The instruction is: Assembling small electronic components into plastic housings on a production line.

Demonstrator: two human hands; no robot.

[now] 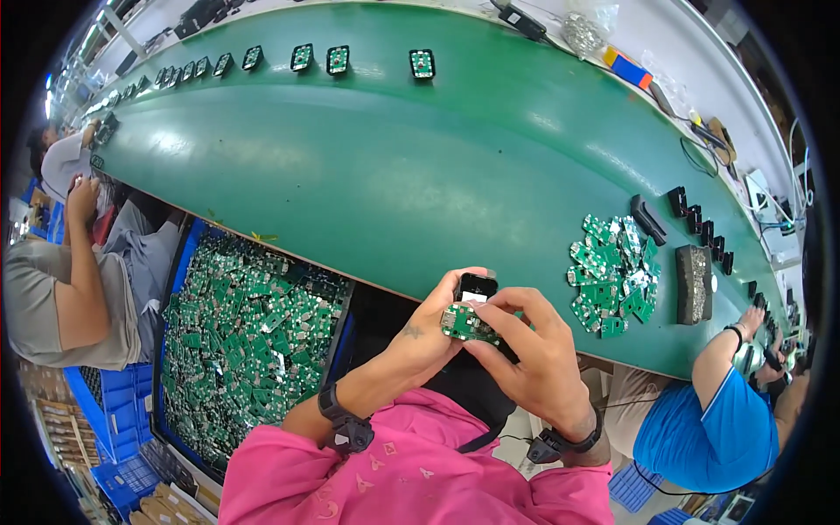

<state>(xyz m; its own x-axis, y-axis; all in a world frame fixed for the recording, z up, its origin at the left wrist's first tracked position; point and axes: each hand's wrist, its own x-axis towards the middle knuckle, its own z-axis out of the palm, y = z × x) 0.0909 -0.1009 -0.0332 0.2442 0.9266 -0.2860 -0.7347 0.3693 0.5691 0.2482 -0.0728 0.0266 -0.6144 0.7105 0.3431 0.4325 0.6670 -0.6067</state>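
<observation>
In front of my chest, above the bench's near edge, my left hand (422, 332) has its fingers wrapped round a small black plastic housing (478, 284). My right hand (547, 354) pinches a green circuit board (462, 323) between thumb and fingers. The board sits just below the housing, over my left palm; whether the two touch I cannot tell. A white patch shows inside the housing. To the right of my hands a loose pile of green circuit boards (612, 271) lies on the green bench (394, 175).
A large bin of boards (254, 341) stands at my left. Black housings fitted with boards (338, 60) line the far side. Beside the pile are a black curved part (647, 220), a dark speckled block (694, 284) and several black housings (677, 201). Co-workers sit left and right.
</observation>
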